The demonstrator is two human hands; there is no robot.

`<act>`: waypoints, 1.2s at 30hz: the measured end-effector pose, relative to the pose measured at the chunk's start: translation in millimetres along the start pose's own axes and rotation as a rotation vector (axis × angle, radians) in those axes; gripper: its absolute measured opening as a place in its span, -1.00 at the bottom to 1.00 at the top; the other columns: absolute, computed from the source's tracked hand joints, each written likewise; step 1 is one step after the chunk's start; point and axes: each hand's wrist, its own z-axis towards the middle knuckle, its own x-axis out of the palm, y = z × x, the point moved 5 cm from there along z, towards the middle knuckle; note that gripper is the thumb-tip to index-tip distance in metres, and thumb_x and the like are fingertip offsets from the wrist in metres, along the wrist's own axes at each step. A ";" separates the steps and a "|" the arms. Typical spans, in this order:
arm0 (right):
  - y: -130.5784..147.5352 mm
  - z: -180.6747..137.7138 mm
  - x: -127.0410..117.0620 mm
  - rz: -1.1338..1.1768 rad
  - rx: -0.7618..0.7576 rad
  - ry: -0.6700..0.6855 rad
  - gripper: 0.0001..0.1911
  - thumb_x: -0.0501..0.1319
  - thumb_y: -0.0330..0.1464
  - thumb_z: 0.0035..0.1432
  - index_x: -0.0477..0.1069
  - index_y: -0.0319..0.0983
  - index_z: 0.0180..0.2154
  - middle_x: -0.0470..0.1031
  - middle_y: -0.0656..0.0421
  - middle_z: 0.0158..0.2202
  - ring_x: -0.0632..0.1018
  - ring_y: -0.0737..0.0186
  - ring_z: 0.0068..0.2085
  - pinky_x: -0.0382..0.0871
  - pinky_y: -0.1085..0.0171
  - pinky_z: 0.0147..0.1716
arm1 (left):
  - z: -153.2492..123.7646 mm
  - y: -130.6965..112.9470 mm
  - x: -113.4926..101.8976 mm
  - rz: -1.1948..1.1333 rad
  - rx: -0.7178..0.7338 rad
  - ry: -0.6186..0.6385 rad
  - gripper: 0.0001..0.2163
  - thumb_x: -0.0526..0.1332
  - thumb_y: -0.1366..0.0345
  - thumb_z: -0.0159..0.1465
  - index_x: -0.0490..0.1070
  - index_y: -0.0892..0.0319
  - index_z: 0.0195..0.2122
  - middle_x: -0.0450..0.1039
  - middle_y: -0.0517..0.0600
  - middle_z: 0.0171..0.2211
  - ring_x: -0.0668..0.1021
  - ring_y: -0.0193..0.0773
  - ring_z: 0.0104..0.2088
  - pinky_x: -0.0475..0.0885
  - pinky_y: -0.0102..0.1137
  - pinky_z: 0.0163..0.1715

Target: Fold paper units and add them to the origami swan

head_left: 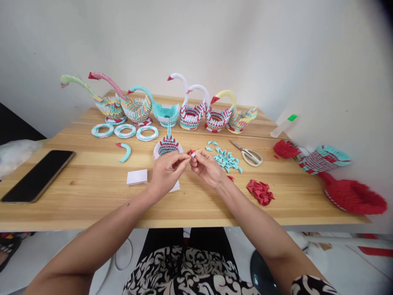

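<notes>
Above the front middle of the table, my left hand [168,167] and my right hand [209,167] meet fingertip to fingertip. Pinched between them is a small white folded paper piece [193,155]. Bits of red paper [190,152] show just behind the fingers; whether they are held, I cannot tell. Partly hidden behind my left hand stands a small red, blue and white folded-paper basket [168,145] with an upright blue strip. Some white paper [175,187] lies under my left hand. Loose light-blue folded pieces [227,159] lie beyond my right hand.
Finished paper swans [166,110] line the back, with blue-white rings [147,133] before them. A curved blue neck [125,152], white paper stack [136,177] and phone [38,176] lie left. Scissors [250,155], red pieces [260,192] and red paper models [353,192] are right.
</notes>
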 end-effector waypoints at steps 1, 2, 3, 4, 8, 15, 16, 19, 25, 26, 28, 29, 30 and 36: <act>0.0 0.1 -0.1 -0.015 -0.007 -0.003 -0.71 0.49 -0.26 -0.14 0.44 -0.24 -0.50 0.39 0.29 -0.55 0.37 0.46 -0.50 0.26 0.47 -0.58 | -0.1 0.7 0.0 -0.005 -0.008 -0.003 -0.91 0.23 0.39 0.27 0.53 0.18 -0.33 0.52 -0.07 -0.47 0.46 -0.40 -0.49 0.34 -0.51 -0.45; 0.1 0.1 -0.3 -0.029 -0.013 -0.008 -0.71 0.49 -0.25 -0.14 0.44 -0.24 -0.50 0.40 0.29 -0.55 0.37 0.46 -0.50 0.26 0.47 -0.58 | -0.4 1.6 0.0 -0.008 -0.016 -0.003 -0.91 0.23 0.38 0.27 0.53 0.18 -0.33 0.52 -0.07 -0.47 0.46 -0.40 -0.49 0.34 -0.50 -0.45; 0.4 0.2 -0.6 -0.044 -0.023 -0.012 -0.71 0.49 -0.25 -0.14 0.44 -0.23 -0.50 0.40 0.29 -0.55 0.37 0.46 -0.51 0.26 0.46 -0.57 | -0.7 2.8 0.1 -0.010 -0.026 0.000 -0.91 0.23 0.37 0.27 0.54 0.17 -0.33 0.52 -0.07 -0.46 0.46 -0.40 -0.48 0.34 -0.50 -0.44; 0.7 0.1 -0.8 -0.059 -0.035 -0.015 -0.71 0.48 -0.24 -0.13 0.44 -0.23 -0.50 0.41 0.29 -0.55 0.38 0.46 -0.51 0.26 0.46 -0.57 | -1.2 4.1 0.1 -0.011 -0.038 0.001 -0.91 0.23 0.36 0.27 0.54 0.17 -0.33 0.52 -0.07 -0.46 0.46 -0.39 -0.48 0.34 -0.50 -0.44; 3.1 -0.6 -1.1 -0.128 -0.101 -0.025 -0.73 0.46 -0.21 -0.09 0.46 -0.21 -0.48 0.45 0.29 -0.53 0.40 0.45 -0.52 0.29 0.43 -0.54 | -2.8 9.4 -1.1 -0.023 -0.094 -0.021 -0.90 0.23 0.34 0.27 0.55 0.16 -0.33 0.52 -0.06 -0.46 0.47 -0.38 -0.47 0.35 -0.49 -0.44; 5.1 -2.3 -1.6 -0.210 -0.182 -0.063 -0.76 0.44 -0.19 -0.06 0.49 -0.19 -0.44 0.50 0.28 -0.49 0.43 0.44 -0.50 0.31 0.41 -0.50 | -1.9 9.7 -0.9 -0.091 -0.164 -0.042 -0.94 0.25 0.36 0.24 0.52 0.17 -0.36 0.54 -0.09 -0.45 0.48 -0.41 -0.49 0.37 -0.52 -0.46; 5.3 -2.3 -2.0 -0.225 -0.190 -0.070 -0.76 0.44 -0.19 -0.06 0.49 -0.19 -0.44 0.50 0.28 -0.49 0.43 0.44 -0.50 0.31 0.41 -0.50 | -1.6 9.8 -0.9 -0.097 -0.173 -0.047 -0.94 0.25 0.36 0.24 0.51 0.18 -0.36 0.54 -0.09 -0.45 0.48 -0.41 -0.49 0.37 -0.52 -0.46; 6.2 -2.1 -3.5 -0.288 -0.221 -0.083 -0.76 0.42 -0.17 -0.04 0.49 -0.18 -0.43 0.51 0.27 -0.49 0.43 0.43 -0.50 0.30 0.39 -0.49 | -1.1 10.4 -1.5 -0.097 -0.188 -0.058 -0.94 0.25 0.35 0.24 0.51 0.18 -0.35 0.55 -0.08 -0.45 0.50 -0.39 -0.48 0.39 -0.51 -0.46; 10.1 -5.0 -3.1 -0.449 -0.351 -0.104 -0.78 0.36 -0.18 0.05 0.49 -0.18 -0.42 0.47 0.28 -0.52 0.43 0.41 -0.52 0.30 0.36 -0.49 | -1.5 13.1 -2.5 -0.084 -0.209 -0.062 -0.92 0.26 0.33 0.24 0.55 0.16 -0.33 0.57 -0.07 -0.43 0.52 -0.36 -0.45 0.40 -0.48 -0.42; 10.8 -6.0 -2.5 -0.473 -0.374 -0.112 -0.78 0.36 -0.18 0.06 0.49 -0.18 -0.41 0.46 0.28 -0.53 0.43 0.40 -0.52 0.30 0.36 -0.49 | -1.9 13.5 -2.4 -0.093 -0.215 -0.067 -0.92 0.26 0.32 0.24 0.55 0.16 -0.33 0.57 -0.07 -0.43 0.52 -0.36 -0.45 0.40 -0.48 -0.42; 11.0 -7.5 -1.2 -0.500 -0.394 -0.127 -0.79 0.35 -0.18 0.07 0.49 -0.18 -0.41 0.45 0.28 -0.54 0.43 0.40 -0.52 0.30 0.36 -0.48 | -2.5 14.2 -2.0 -0.123 -0.228 -0.077 -0.92 0.26 0.33 0.23 0.55 0.16 -0.34 0.57 -0.07 -0.44 0.53 -0.36 -0.46 0.40 -0.48 -0.43; 10.6 -7.8 -0.6 -0.499 -0.388 -0.130 -0.79 0.35 -0.18 0.07 0.49 -0.18 -0.41 0.46 0.28 -0.53 0.43 0.40 -0.51 0.30 0.36 -0.48 | -2.7 14.4 -1.8 -0.135 -0.233 -0.081 -0.93 0.26 0.33 0.23 0.54 0.17 -0.35 0.57 -0.07 -0.44 0.52 -0.37 -0.47 0.40 -0.49 -0.44; 10.0 -7.6 -0.2 -0.484 -0.373 -0.128 -0.79 0.35 -0.17 0.07 0.49 -0.18 -0.41 0.46 0.28 -0.52 0.43 0.41 -0.51 0.31 0.36 -0.48 | -2.6 14.3 -1.7 -0.139 -0.233 -0.082 -0.93 0.26 0.34 0.23 0.53 0.17 -0.35 0.57 -0.08 -0.45 0.52 -0.37 -0.48 0.40 -0.49 -0.46; 2.0 -0.9 -0.5 -0.245 -0.106 -0.022 -0.69 0.41 -0.12 -0.05 0.47 -0.21 -0.43 0.49 0.25 -0.48 0.45 0.41 -0.49 0.36 0.39 -0.52 | 3.8 3.7 -3.8 0.096 -0.001 -0.011 -0.91 0.22 0.39 0.23 0.47 0.18 -0.41 0.49 -0.08 -0.52 0.46 -0.38 -0.52 0.35 -0.49 -0.48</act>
